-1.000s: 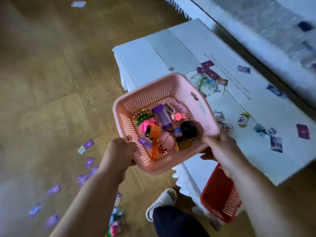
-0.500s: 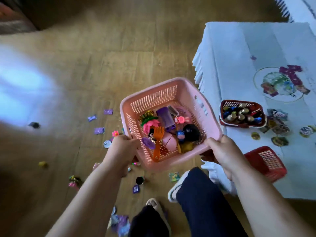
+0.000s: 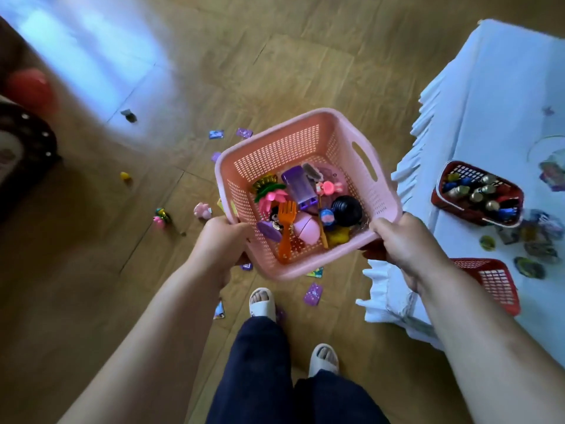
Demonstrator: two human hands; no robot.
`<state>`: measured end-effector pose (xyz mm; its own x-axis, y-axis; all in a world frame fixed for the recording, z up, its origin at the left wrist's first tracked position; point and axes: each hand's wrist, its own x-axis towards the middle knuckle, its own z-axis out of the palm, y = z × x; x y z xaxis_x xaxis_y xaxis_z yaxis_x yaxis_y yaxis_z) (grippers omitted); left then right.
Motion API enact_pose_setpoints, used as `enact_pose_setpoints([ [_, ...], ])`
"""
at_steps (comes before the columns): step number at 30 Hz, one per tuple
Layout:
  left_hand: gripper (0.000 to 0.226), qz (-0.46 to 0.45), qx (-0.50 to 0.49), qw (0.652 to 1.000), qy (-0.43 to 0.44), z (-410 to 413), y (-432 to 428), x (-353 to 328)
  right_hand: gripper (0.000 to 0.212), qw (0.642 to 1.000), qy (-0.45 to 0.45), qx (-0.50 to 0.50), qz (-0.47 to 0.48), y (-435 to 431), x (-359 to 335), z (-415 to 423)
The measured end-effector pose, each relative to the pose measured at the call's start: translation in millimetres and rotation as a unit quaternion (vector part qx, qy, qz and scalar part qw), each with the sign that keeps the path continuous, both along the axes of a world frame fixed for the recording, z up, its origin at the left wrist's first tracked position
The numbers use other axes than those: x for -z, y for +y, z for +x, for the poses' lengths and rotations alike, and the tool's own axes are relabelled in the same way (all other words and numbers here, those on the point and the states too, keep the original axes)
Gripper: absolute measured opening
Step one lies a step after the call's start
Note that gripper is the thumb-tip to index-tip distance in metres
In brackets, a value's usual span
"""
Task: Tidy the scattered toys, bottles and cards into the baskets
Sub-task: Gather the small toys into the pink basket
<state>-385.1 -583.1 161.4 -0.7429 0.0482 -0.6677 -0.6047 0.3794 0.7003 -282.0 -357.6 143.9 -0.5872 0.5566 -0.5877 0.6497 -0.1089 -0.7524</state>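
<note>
The person's left hand [image 3: 224,237] and right hand [image 3: 403,240] each clamp a near corner of the pink basket [image 3: 284,148], held above the floor [image 3: 275,56] off the table's [image 3: 489,87] fringed edge. Gripped only there, it could tip, spilling toys [image 3: 296,186] among the cards [image 3: 312,293].

Fingers of the left hand [image 3: 221,240] and the right hand [image 3: 403,243] curl beneath the pink perforated plastic basket [image 3: 293,142], out of sight. The basket's near corner hides part of a colourful printed card [image 3: 315,272]. The right forearm covers a corner of the red lattice plastic basket [image 3: 495,280]. The white cloth-covered table [image 3: 504,87] is cut off at the right edge. A blurred round red object [image 3: 30,90] at the left edge cannot be identified. Prints on the scattered purple cards [image 3: 312,293] are illegible.
</note>
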Motion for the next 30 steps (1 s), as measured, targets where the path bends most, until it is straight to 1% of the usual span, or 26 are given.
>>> enact_pose_setpoints([
  [4,0.020,0.018,-0.048,0.999,-0.004,46,-23,5,0.021,0.999,0.011,-0.044,-0.011,-14,7,24],
  [7,0.021,0.002,-0.094,0.996,-0.004,77,-54,7,0.015,0.997,0.015,-0.076,-0.024,-41,16,36],
  [10,0.028,-0.004,-0.124,0.992,-0.008,99,-86,7,0.014,0.994,0.010,-0.102,-0.044,-71,22,42],
  [14,0.024,-0.012,-0.166,0.986,-0.026,120,-130,13,0.017,0.987,-0.007,-0.143,-0.074,-110,35,44],
  [17,0.025,-0.017,-0.198,0.979,-0.044,136,-163,28,0.006,0.979,-0.020,-0.169,-0.114,-143,48,43],
  [20,0.030,-0.026,-0.234,0.969,-0.074,144,-188,51,0.012,0.970,-0.038,-0.200,-0.133,-169,63,43],
  [21,0.028,-0.028,-0.244,0.966,-0.086,146,-199,60,0.018,0.967,-0.052,-0.214,-0.129,-179,70,42],
  [23,0.024,-0.033,-0.256,0.961,-0.098,148,-212,72,0.019,0.960,-0.082,-0.238,-0.121,-192,79,41],
  [25,0.031,-0.031,-0.275,0.955,-0.110,149,-232,85,0.020,0.953,-0.107,-0.264,-0.108,-211,89,36],
  [30,0.055,-0.034,-0.324,0.935,-0.137,140,-280,102,0.013,0.950,-0.131,-0.275,-0.072,-248,103,14],
])
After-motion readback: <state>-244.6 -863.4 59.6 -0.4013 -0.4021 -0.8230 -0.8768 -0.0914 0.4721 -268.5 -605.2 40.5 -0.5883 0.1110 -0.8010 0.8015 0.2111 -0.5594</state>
